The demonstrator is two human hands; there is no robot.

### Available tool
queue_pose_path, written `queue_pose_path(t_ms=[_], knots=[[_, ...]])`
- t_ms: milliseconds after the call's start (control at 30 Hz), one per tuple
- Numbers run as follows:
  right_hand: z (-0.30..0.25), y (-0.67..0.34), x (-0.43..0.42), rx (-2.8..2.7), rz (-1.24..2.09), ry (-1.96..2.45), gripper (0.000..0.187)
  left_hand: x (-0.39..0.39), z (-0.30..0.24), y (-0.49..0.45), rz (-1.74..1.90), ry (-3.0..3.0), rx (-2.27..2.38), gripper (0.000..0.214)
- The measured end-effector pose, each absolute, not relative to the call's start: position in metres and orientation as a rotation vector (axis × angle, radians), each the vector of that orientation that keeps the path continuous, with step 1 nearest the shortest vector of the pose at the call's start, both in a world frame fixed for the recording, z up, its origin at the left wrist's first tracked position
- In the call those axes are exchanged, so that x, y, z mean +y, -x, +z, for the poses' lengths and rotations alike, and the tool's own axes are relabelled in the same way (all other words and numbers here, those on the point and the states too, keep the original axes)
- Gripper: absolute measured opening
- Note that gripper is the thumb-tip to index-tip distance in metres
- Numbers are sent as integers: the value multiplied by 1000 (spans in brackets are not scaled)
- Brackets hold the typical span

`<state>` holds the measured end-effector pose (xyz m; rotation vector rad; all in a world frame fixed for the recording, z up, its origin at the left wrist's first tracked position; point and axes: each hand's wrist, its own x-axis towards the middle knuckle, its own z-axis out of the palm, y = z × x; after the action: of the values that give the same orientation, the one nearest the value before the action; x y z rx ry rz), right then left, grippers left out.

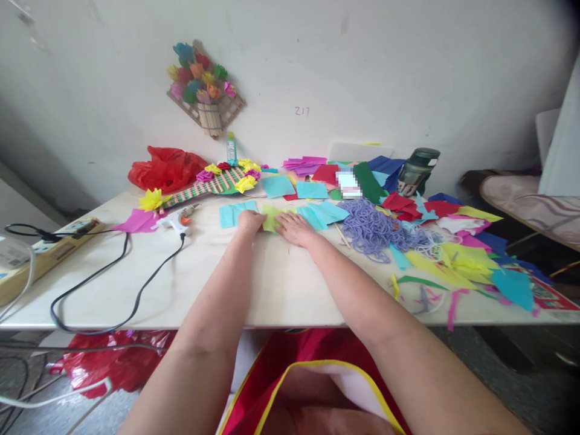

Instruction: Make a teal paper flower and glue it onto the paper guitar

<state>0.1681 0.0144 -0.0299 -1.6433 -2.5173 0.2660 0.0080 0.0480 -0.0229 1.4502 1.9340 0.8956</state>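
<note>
A yellow-green piece of crepe paper (270, 211) lies flat on the table between my hands. My left hand (251, 222) is curled at its left edge, thumb toward the paper, and seems to hold that edge down. Flat on the right part of the same paper rests my right hand (293, 228), fingers spread. Light blue paper pieces (230, 215) lie just left of my left hand. More light blue paper (330, 212) reaches out past my right hand, beside a small wooden stick (342, 235).
A glue gun (176, 222) with a black cord lies left, near a power strip (54, 257). Behind it is a decorated guitar-shaped craft (203, 187). Purple yarn (369, 226), scattered coloured paper (457, 263) and a dark bottle (417, 171) occupy the right side. The table's front edge (290, 326) is near me.
</note>
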Motion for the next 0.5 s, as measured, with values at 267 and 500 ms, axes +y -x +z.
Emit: queue_pose_path(t_ms=[267,500], knots=[[-29,-167,14,-2523,263,1653,61,45,-20,-9,871,-1507,1989,15],[-27,-167,12,-2505,267,1676,62,41,-16,-12,842,-1544,2010,11]])
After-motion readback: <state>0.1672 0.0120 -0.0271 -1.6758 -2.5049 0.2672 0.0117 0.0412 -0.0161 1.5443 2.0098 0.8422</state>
